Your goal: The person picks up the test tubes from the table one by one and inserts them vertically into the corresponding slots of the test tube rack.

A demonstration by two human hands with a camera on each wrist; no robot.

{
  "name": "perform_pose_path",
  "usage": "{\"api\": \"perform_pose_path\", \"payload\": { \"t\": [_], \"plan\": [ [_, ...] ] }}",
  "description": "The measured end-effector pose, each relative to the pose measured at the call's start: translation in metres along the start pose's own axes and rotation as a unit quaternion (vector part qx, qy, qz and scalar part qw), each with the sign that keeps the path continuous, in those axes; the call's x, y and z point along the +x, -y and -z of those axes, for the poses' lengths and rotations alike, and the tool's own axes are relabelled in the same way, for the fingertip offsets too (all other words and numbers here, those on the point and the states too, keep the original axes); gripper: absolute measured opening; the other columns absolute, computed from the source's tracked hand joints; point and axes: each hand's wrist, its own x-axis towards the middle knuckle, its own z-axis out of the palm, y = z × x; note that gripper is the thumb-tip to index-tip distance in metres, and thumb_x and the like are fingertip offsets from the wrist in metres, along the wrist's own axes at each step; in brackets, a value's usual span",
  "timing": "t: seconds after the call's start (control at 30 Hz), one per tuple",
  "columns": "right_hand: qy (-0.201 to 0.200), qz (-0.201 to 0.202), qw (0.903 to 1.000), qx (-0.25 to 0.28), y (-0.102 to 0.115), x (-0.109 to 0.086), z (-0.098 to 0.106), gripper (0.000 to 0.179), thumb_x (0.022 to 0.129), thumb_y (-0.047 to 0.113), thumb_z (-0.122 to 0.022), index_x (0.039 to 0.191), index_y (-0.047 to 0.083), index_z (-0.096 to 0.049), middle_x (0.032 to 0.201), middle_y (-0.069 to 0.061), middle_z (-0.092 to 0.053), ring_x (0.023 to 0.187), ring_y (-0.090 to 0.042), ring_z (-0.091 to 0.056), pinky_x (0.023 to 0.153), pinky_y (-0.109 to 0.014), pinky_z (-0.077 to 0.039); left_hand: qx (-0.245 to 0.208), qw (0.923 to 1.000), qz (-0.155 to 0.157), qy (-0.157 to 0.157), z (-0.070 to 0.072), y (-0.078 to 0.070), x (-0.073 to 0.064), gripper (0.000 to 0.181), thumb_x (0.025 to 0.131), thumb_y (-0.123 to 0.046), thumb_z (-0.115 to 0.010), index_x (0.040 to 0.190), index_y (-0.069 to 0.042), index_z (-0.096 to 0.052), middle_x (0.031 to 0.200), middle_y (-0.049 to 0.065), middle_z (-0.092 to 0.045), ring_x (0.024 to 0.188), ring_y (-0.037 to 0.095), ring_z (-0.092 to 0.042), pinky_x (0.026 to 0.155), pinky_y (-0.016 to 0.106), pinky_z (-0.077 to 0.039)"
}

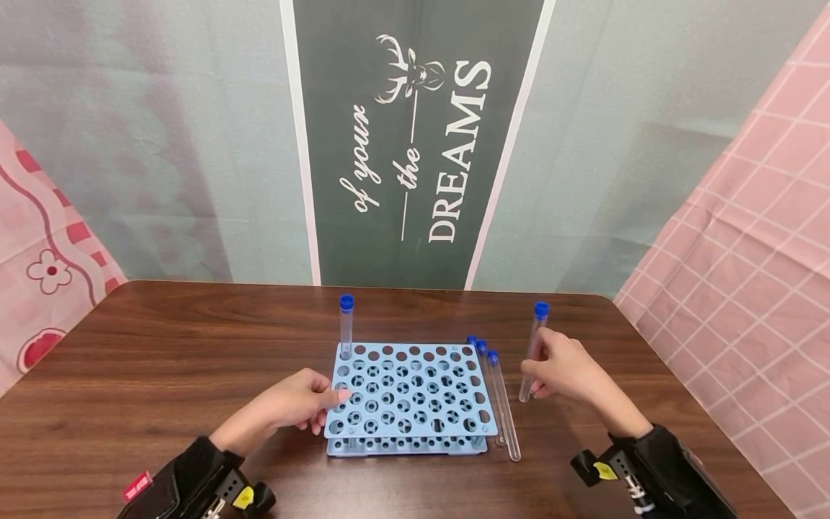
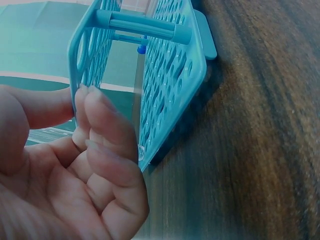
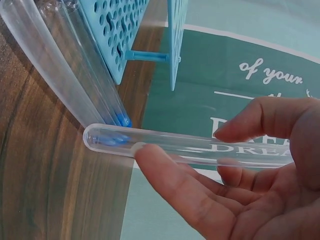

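A light blue test tube rack (image 1: pixel 411 396) stands on the table, its top plate full of round holes. My left hand (image 1: pixel 295 404) pinches the left edge of that top plate between thumb and fingers. One clear test tube with a blue cap (image 1: pixel 346 324) is upright in the rack's far left corner hole. To the right of the rack, my right hand (image 1: pixel 564 364) holds another blue-capped test tube (image 3: pixel 165 145), nearly upright with its cap on top. In the right wrist view its rounded bottom end sticks out past my fingers.
Several blue-capped test tubes (image 1: pixel 506 414) lie side by side along the rack's right side. The brown wooden table (image 1: pixel 194 346) extends around the rack. Behind it hangs a grey-green cloth (image 1: pixel 395 267) with white lettering, and pink cloths (image 1: pixel 746 274) hang at both sides.
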Motion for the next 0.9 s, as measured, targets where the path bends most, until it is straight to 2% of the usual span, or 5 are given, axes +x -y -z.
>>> {"api": "perform_pose_path", "payload": {
  "t": [0.53,0.9],
  "plan": [
    [-0.013,0.009,0.9998,-0.013,0.013,0.007,0.006,0.011,0.078,0.002,-0.057,0.083,-0.001,-0.048,0.064,-0.008,-0.056,0.054,-0.017,-0.06,0.052,-0.032,-0.051,-0.003,1.0,-0.003,0.004,0.0,0.001,0.0,0.036,0.09,-0.028,-0.058,0.062,-0.007,-0.051,0.049,-0.002,-0.048,0.043,0.008,-0.045,0.044,0.02,-0.033],
    [-0.016,0.042,0.9987,-0.024,0.023,0.013,0.005,0.01,0.081,0.003,-0.057,0.086,-0.002,-0.05,0.066,-0.008,-0.056,0.054,-0.017,-0.059,0.051,-0.033,-0.051,0.003,1.0,0.001,0.004,0.001,0.0,0.0,0.036,0.09,-0.029,-0.058,0.062,-0.007,-0.051,0.049,-0.002,-0.048,0.044,0.009,-0.046,0.045,0.02,-0.033]
  ]
}}
